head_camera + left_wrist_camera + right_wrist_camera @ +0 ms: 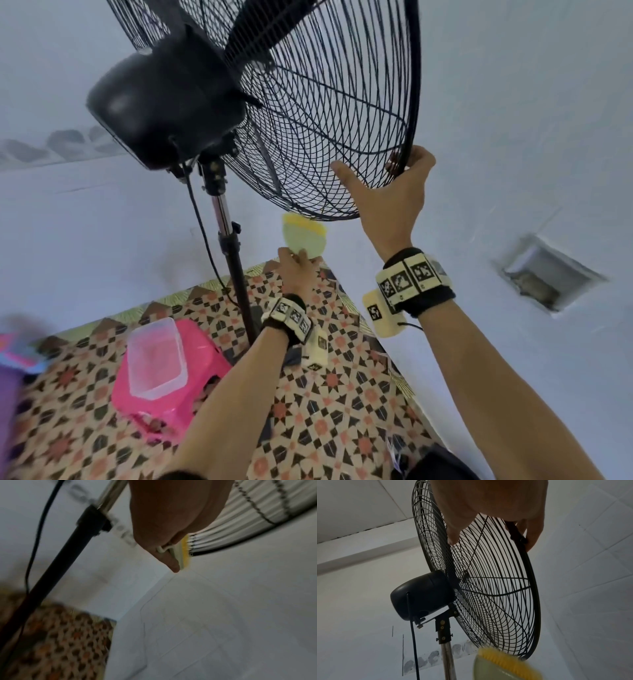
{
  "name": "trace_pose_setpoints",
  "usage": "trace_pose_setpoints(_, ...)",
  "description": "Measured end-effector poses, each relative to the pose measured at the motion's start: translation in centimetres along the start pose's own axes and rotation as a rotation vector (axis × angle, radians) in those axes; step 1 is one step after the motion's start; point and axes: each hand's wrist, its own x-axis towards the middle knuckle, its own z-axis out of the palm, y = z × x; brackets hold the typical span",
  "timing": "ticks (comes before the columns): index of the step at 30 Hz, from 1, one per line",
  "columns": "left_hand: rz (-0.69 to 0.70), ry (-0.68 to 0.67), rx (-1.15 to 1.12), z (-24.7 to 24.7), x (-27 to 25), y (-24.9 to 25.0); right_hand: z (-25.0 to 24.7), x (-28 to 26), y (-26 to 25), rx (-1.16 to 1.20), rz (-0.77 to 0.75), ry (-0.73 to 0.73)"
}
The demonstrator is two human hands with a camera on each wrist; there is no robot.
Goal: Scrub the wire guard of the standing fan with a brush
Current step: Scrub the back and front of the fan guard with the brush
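The black wire guard point(329, 113) of the standing fan fills the upper middle of the head view, seen from behind, with the motor housing point(164, 106) to its left. My right hand point(394, 185) grips the guard's outer rim point(532, 582) at its lower right, thumb spread against the wires. My left hand point(296, 270) holds a pale green brush point(305, 238) with yellow bristles point(503, 661) just under the guard's bottom edge point(240, 543). In the left wrist view the bristles point(186, 550) touch the lowest wires.
The fan's pole point(236, 270) and black cord point(202, 233) drop to a patterned floor mat point(329, 394). A pink stool point(168, 377) carries a clear plastic tub point(156, 358) at lower left. White tiled walls surround, with a recessed vent point(544, 274) on the right.
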Motion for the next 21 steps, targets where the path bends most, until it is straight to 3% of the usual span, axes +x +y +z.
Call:
trace_pose_setpoints(4,-0.255,-0.121,-0.388,0.8,1.0,1.1,-0.3,-0.5,0.2,-0.006,0.004,-0.029)
trace_pose_setpoints(7,-0.366,-0.206,-0.619,1.3,-0.3,3.4,-0.6,0.0,0.1,-0.068,-0.022,-0.08)
trace_pose_setpoints(11,-0.363,-0.399,-0.76,1.1,-3.8,5.8,-0.9,1.0,-0.1,-0.168,-0.081,-0.124)
trace_pose_setpoints(13,-0.271,-0.468,-0.773,0.9,-6.1,5.7,-1.0,1.5,-0.1,-0.174,-0.1,-0.146)
trace_pose_setpoints(15,-0.245,-0.399,-0.804,1.2,-6.6,4.4,-1.1,1.6,0.1,-0.179,-0.119,-0.162)
trace_pose_setpoints(17,-0.327,-0.27,-0.797,1.7,-4.6,3.1,-1.3,1.5,0.2,-0.189,-0.132,-0.173)
trace_pose_setpoints(19,-0.367,-0.138,-0.624,2.7,-1.2,1.8,-1.4,1.3,0.4,-0.195,-0.14,-0.176)
trace_pose_setpoints(21,-0.332,-0.113,-0.386,4.2,3.4,-3.1,-1.6,1.2,0.7,-0.189,-0.15,-0.183)
